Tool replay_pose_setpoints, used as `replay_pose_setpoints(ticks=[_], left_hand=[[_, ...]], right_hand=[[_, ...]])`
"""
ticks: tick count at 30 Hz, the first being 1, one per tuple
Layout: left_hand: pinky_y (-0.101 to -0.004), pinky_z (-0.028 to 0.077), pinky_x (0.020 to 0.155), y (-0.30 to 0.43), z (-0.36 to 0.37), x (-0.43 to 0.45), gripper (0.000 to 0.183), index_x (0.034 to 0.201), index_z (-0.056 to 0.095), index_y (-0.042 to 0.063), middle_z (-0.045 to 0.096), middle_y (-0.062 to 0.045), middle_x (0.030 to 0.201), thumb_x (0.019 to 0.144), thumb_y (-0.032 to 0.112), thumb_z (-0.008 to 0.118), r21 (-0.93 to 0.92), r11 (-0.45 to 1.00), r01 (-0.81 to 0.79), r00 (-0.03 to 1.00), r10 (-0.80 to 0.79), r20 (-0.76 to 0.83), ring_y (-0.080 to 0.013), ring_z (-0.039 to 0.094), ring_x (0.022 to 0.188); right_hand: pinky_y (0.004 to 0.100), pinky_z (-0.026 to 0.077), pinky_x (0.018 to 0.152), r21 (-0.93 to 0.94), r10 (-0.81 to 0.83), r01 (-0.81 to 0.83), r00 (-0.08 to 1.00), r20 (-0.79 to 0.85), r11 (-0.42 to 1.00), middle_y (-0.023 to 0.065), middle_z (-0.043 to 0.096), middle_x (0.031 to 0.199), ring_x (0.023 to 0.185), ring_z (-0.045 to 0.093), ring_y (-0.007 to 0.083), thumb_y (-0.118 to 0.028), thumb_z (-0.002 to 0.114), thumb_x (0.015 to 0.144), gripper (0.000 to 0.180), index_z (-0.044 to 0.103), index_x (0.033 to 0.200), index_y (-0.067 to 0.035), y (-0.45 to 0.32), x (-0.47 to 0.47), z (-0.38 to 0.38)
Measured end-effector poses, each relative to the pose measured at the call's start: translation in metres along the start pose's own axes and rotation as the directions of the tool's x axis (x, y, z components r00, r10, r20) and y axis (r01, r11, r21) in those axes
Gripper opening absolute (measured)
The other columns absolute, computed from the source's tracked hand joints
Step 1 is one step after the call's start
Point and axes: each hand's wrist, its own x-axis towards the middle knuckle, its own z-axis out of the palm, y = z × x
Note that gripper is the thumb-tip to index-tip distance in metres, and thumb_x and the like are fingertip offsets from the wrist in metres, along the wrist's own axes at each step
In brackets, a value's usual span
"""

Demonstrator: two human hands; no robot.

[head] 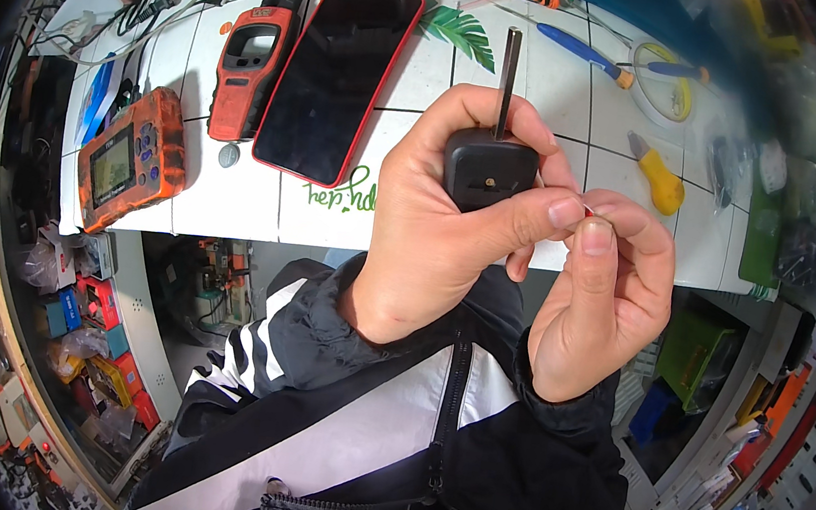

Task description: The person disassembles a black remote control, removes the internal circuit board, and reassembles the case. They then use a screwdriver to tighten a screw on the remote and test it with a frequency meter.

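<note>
My left hand point(427, 219) grips a black plastic car key head point(489, 170), its long metal blade point(508, 77) pointing away from me. A small brass-coloured dot shows in a recess on the head's face. My right hand point(599, 299) meets the left thumb tip and pinches a tiny reddish piece point(589, 212) between thumb and forefinger. Most of that piece is covered by the fingertips, so I cannot tell what it is. Both hands are raised over the near edge of the white tiled-pattern worktop point(234, 193).
Left of my hands lie a red-framed phone point(341, 81), a red handheld device point(251, 75), a coin cell point(229, 154) and an orange handheld programmer point(133, 162). To the right are a yellow-handled tool point(659, 179), a blue screwdriver point(582, 52) and a tape roll point(635, 84). Cables point(149, 6) tangle at back left.
</note>
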Motion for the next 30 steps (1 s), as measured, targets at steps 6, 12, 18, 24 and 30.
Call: replay_pose_setpoints(ticks=[6, 12, 18, 24, 30], left_hand=[[-0.019, 0.048, 0.051, -0.0012, 0.0049, -0.0068, 0.033, 0.098, 0.047, 0.001, 0.059, -0.006, 0.085, 0.072, -0.005, 0.067, 0.134, 0.988, -0.077, 0.996, 0.081, -0.022, -0.008, 0.057, 0.069], [-0.0206, 0.048, 0.064, -0.0026, 0.003, -0.0076, 0.031, 0.098, 0.047, -0.001, 0.056, -0.006, 0.087, 0.073, -0.009, 0.064, 0.358, 0.878, -0.318, 0.942, 0.335, 0.015, -0.0076, 0.056, 0.075], [-0.0192, 0.047, 0.062, -0.0018, 0.0026, -0.0076, 0.033, 0.099, 0.049, 0.0, 0.057, -0.005, 0.086, 0.072, -0.008, 0.065, 0.466, 0.806, -0.366, 0.922, 0.382, 0.064, -0.0069, 0.056, 0.073], [-0.019, 0.046, 0.061, -0.0006, 0.002, -0.0079, 0.033, 0.098, 0.049, 0.0, 0.057, -0.005, 0.086, 0.071, -0.007, 0.066, 0.492, 0.787, -0.372, 0.915, 0.399, 0.053, -0.007, 0.057, 0.073], [-0.0196, 0.046, 0.061, -0.0026, 0.0011, -0.006, 0.033, 0.097, 0.05, 0.0, 0.058, -0.005, 0.084, 0.07, -0.006, 0.067, 0.507, 0.762, -0.403, 0.899, 0.433, 0.064, -0.0076, 0.057, 0.072]], right_hand=[[0.0254, 0.047, 0.073, 0.001, -0.045, 0.045, 0.99, -0.133, 0.999, 0.0144, 0.058, 0.093, 0.078, 0.059, 0.0158, 0.006, 0.056, 0.082, 0.014, 0.053, 0.095, 0.005, 0.0021, 0.0004, -0.0005], [0.0278, 0.049, 0.075, -0.059, -0.159, 0.153, 0.981, -0.114, 0.986, 0.0162, 0.058, 0.092, 0.082, 0.06, 0.018, 0.011, 0.058, 0.077, 0.017, 0.054, 0.092, 0.005, 0.0021, 0.0017, 0.0022], [0.0288, 0.049, 0.075, -0.236, -0.278, 0.259, 0.959, -0.051, 0.937, 0.0175, 0.059, 0.09, 0.083, 0.06, 0.0208, 0.016, 0.061, 0.072, 0.022, 0.055, 0.09, 0.005, 0.0018, -0.0005, 0.0025], [0.0289, 0.049, 0.075, -0.254, -0.286, 0.271, 0.958, -0.023, 0.928, 0.0174, 0.06, 0.089, 0.083, 0.06, 0.0217, 0.016, 0.062, 0.071, 0.022, 0.056, 0.089, 0.004, 0.0035, -0.0006, 0.0017], [0.0287, 0.049, 0.074, -0.28, -0.304, 0.288, 0.953, -0.012, 0.916, 0.0178, 0.06, 0.089, 0.083, 0.061, 0.0223, 0.015, 0.063, 0.071, 0.022, 0.056, 0.089, 0.004, 0.0045, -0.0013, 0.0018]])
